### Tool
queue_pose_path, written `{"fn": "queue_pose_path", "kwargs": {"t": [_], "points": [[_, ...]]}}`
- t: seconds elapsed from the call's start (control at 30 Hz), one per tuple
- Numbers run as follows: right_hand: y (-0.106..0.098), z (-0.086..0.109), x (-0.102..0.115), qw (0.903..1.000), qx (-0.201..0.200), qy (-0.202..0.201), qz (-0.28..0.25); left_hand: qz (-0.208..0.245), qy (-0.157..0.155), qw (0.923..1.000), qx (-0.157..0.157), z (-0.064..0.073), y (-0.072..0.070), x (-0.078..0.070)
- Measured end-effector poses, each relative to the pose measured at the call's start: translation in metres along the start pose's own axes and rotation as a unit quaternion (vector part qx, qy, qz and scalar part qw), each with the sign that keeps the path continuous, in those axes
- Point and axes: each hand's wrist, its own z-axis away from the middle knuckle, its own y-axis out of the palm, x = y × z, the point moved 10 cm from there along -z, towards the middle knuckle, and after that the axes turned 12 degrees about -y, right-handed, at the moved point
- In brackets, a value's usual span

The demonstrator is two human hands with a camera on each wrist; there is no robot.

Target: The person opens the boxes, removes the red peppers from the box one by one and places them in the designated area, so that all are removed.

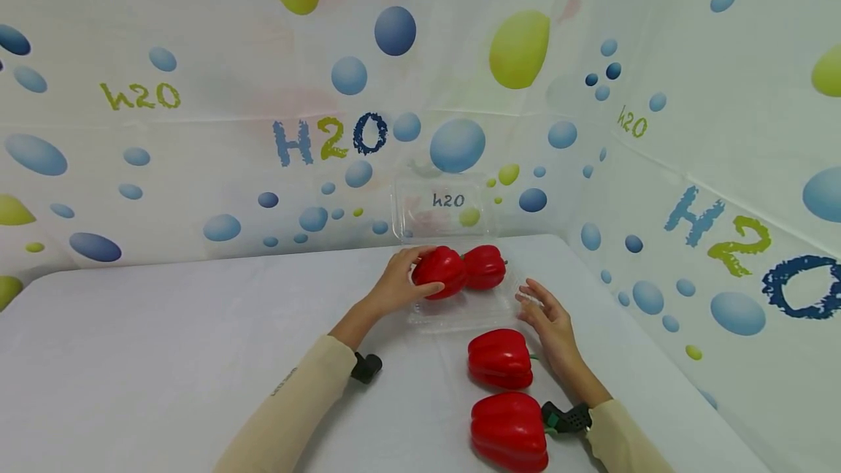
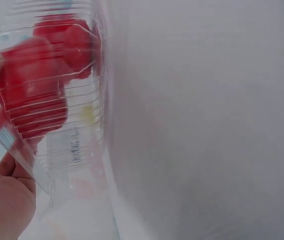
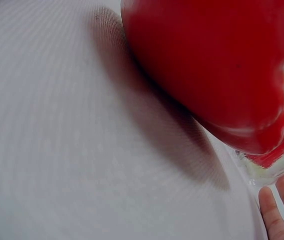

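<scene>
My left hand [image 1: 398, 280] holds a red bell pepper [image 1: 442, 273] at the left side of a clear plastic clamshell box [image 1: 453, 316], thumb in front and fingers behind it. Beside that pepper, in the box, is a second red bell pepper [image 1: 485, 267]. Through the ribbed wall of the box, the left wrist view shows both peppers and part of the left hand [image 2: 4, 200]. Off the box's right front corner my right hand [image 1: 550, 323] has nothing in it, its fingers loosely bent. The right wrist view is mostly filled by a near red pepper [image 3: 211, 65].
Two more red bell peppers, one [image 1: 501, 360] behind the other [image 1: 509, 431], lie on the white table [image 1: 164, 363] in front of the box, by my right forearm. The box's raised lid [image 1: 442, 206] stands up against a printed curtain [image 1: 217, 166].
</scene>
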Motion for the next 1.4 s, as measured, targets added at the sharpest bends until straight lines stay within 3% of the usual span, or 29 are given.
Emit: {"fn": "queue_pose_path", "kwargs": {"t": [0.3, 0.67, 0.87, 1.4], "points": [[0.002, -0.001, 0.001, 1.0, -0.003, -0.003, -0.007, 0.028, 0.023, 0.9993, 0.002, 0.001, -0.002, -0.002], [0.002, -0.002, 0.0, 0.9999, 0.002, -0.009, -0.01, 0.039, 0.028, 0.9988, 0.004, 0.004, -0.003, -0.006], [0.003, -0.002, -0.001, 0.9999, 0.004, -0.008, -0.006, 0.041, 0.027, 0.9988, 0.001, 0.007, -0.003, -0.007], [0.002, -0.002, -0.001, 0.9998, 0.002, -0.006, -0.017, 0.062, 0.061, 0.9962, 0.006, 0.018, -0.003, -0.02]]}}
